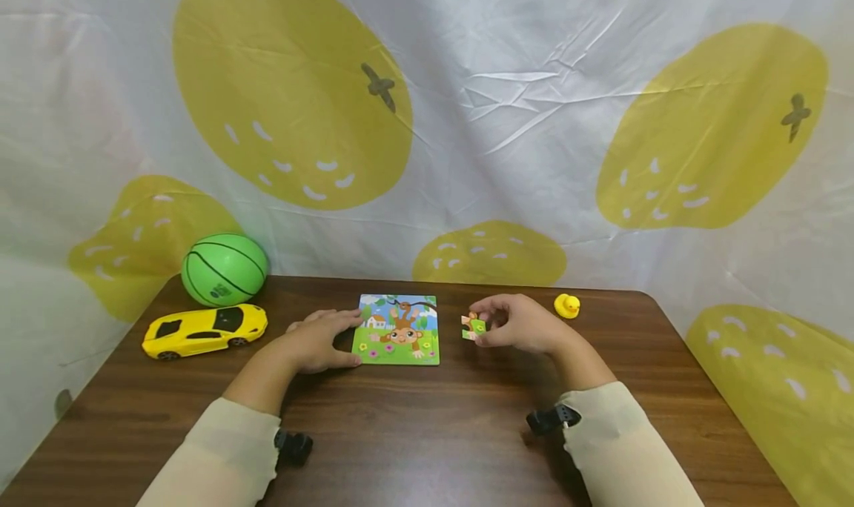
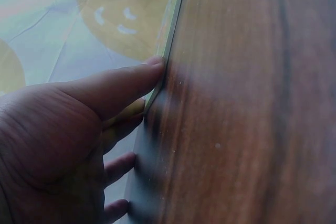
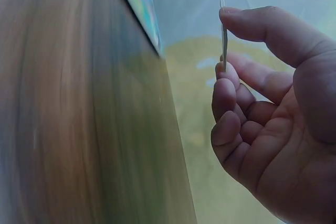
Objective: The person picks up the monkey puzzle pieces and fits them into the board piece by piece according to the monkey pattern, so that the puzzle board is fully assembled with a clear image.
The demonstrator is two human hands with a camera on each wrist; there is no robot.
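Note:
A square picture puzzle [image 1: 396,330] lies flat on the table, showing an upside-down monkey, a house and flowers. My left hand [image 1: 325,341] rests at its left side, with thumb and index finger extended and touching the edge. In the left wrist view, the left thumb [image 2: 131,82] lies against the thin rim of the puzzle. To the right of the puzzle, my right hand [image 1: 517,322] pinches a small puzzle piece [image 1: 473,327] with brown and green print. The right wrist view shows this piece [image 3: 224,45] edge-on between thumb and fingertips, off the table.
A green ball [image 1: 224,270] sits at the table's back left corner, with a yellow toy car [image 1: 204,332] in front of it. Behind the right hand stands a yellow rubber duck [image 1: 567,306]. A fruit-patterned white curtain [image 1: 480,121] hangs along the back of the brown table [image 1: 427,433].

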